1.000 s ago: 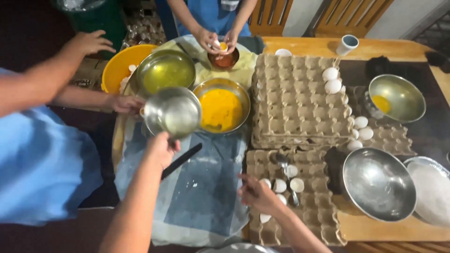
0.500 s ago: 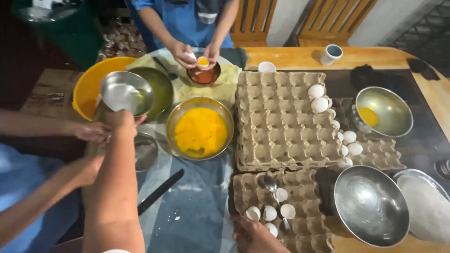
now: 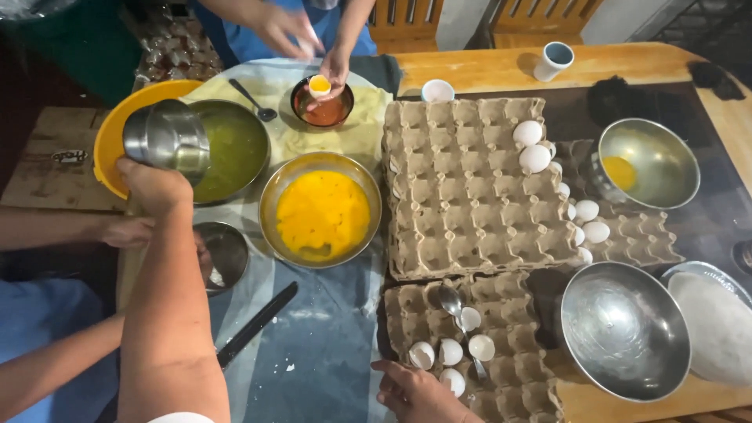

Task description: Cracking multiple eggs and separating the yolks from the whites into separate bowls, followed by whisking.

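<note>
Setting: wooden bench (image 3: pixel 486 72) crowded with egg trays and metal bowls, seen from above.
Right hand: right hand (image 3: pixel 415 392) at the near edge, fingers loosely spread, resting on the near egg tray (image 3: pixel 509 376) and touching a broken eggshell (image 3: pixel 452 381); it holds nothing.
Left hand: left hand (image 3: pixel 155 186) closed around a small steel bowl (image 3: pixel 167 141), tipped over the bowl of egg whites (image 3: pixel 231 150).
Position: small steel bowl sits well apart from the right hand, across the cloth (image 3: pixel 321 345), just beside the bowl of yolks (image 3: pixel 321 210).
Count, near: five shell halves and one spoon (image 3: pixel 450 301) on the near tray; one black knife (image 3: pixel 256 323) on the cloth.
Count, middle: one large empty steel bowl (image 3: pixel 624 330); two whole eggs on the big tray (image 3: pixel 470 188).
Far: another person's hands hold a cracked egg (image 3: pixel 319 84) over a dark bowl (image 3: pixel 322 103).
</note>
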